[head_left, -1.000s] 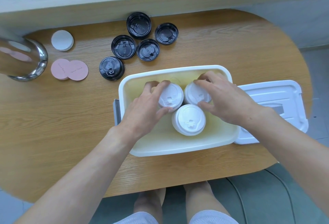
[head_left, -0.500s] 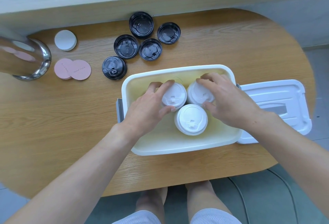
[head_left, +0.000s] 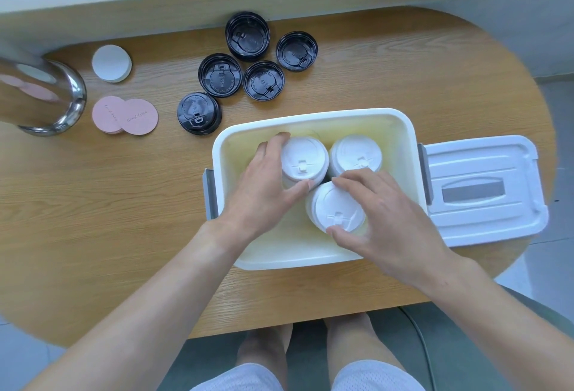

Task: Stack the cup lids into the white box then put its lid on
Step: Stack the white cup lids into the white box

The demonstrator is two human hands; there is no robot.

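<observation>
left hand [head_left: 264, 185] – grips round white lid stack [head_left: 304, 159] | right hand [head_left: 388, 219] – grips domed lid stack [head_left: 337, 207] | glossy rectangular white box [head_left: 310, 261]

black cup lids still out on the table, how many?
5, all loose on the table behind the white box: one farthest back, one at its right, two side by side in the middle, one nearest the box's left corner. None looks stacked or hidden.

Bare forearms, bare feet, and pale shorts [head_left: 310, 379], seemingly of mesh fabric.
</observation>
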